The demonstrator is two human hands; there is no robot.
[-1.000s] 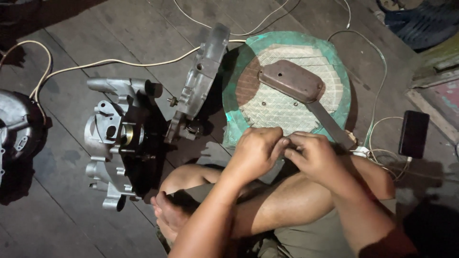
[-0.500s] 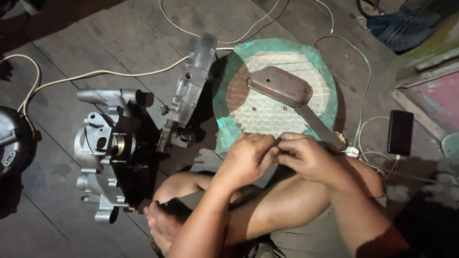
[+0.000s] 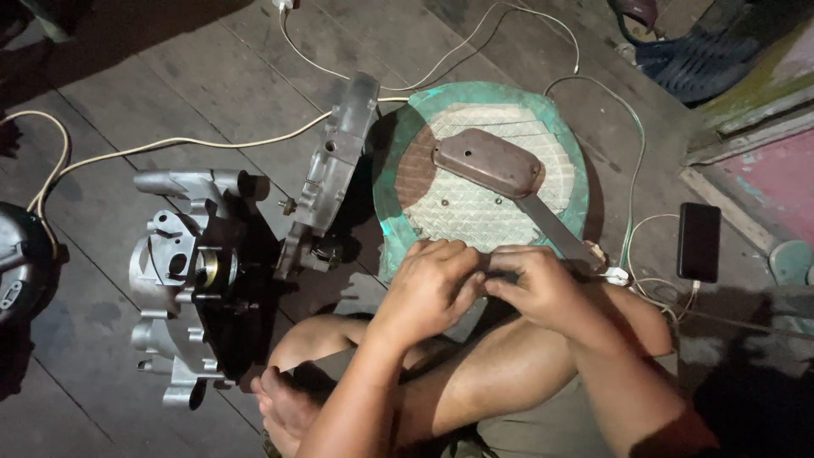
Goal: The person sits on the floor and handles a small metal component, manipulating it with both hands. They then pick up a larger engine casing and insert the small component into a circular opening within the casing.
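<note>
Over my folded knee, both hands meet: my left hand (image 3: 432, 284) and right hand (image 3: 534, 284) pinch a small dark part (image 3: 494, 273) between clenched fingers, close to the round green woven tray (image 3: 566, 144) on the floor for steadiness.

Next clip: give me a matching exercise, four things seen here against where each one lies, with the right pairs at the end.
Things:
1. round green tray
2. black phone
3. grey engine casing
4. brown metal cover

Places:
A. on the floorboards at the left
B. lying on the tray
C. beyond both hands, in the middle
D. at the right, with a white cable running to it

Pairs: 1-C, 2-D, 3-A, 4-B
</note>
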